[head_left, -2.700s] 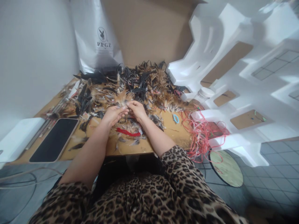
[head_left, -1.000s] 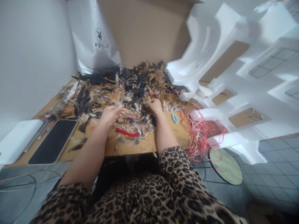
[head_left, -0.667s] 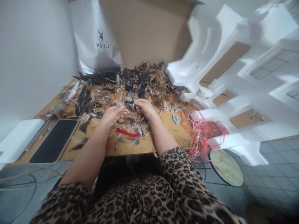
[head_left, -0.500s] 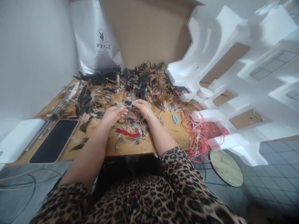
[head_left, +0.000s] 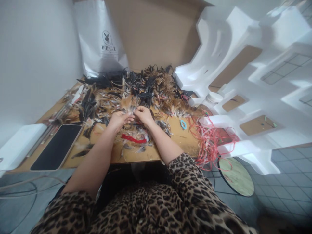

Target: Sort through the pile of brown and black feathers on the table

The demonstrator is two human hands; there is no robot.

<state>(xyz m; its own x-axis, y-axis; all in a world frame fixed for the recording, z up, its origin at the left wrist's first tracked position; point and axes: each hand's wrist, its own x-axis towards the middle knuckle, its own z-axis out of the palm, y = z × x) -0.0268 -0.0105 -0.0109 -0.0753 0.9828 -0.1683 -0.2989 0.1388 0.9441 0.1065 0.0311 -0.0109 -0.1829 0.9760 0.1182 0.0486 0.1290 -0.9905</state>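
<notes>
Over the middle of the table, my left hand pinches a small bunch of tan feathers that fans out away from me. My right hand meets it from the right, its thumb and forefinger closed at the base of the same bunch. Whatever fine piece lies between the right fingertips is too small to tell. Below the hands, a red strip rests among loose fluff. Behind them spreads a heap of brown feathers and black feathers.
A phone and a white box lie at the left. To the right are a blue ring, tangled pink-red string, a lidded jar and large white foam. A silver bag stands at the back.
My right hand has moved slightly left and down, closing the gap to my left hand at the feather bunch. The left hand has shifted a little to the right.
</notes>
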